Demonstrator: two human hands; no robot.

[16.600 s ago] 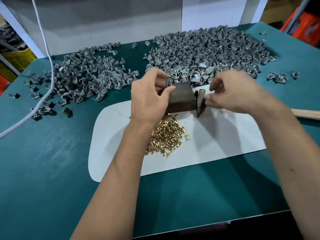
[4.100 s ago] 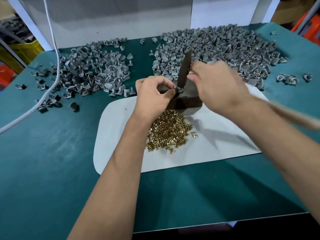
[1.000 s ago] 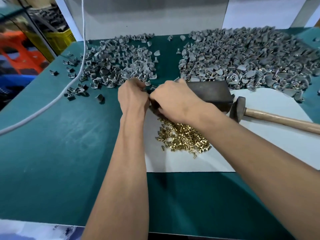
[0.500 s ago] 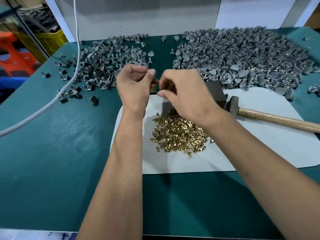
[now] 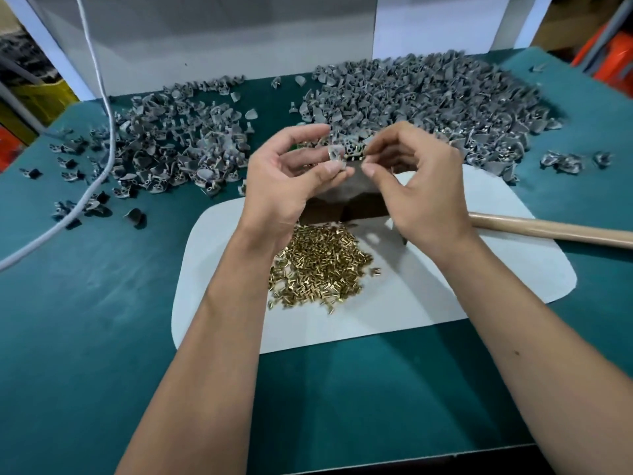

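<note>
Head view: left hand (image 5: 291, 180) and right hand (image 5: 421, 186) pinch one small curved grey piece (image 5: 337, 154) above shiny brass rivets (image 5: 318, 265).

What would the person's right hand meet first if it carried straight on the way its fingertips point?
Most likely the small grey part pinched in the left hand: the right hand points its fingertips leftward at it from close by, though depth between them is unclear.

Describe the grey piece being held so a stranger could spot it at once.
Start at the white mat on the green table; a dark block sits at its far edge. Just above the block, the left hand pinches the grey piece: the only one lifted off the table, while the rest lie in heaps behind.
</note>
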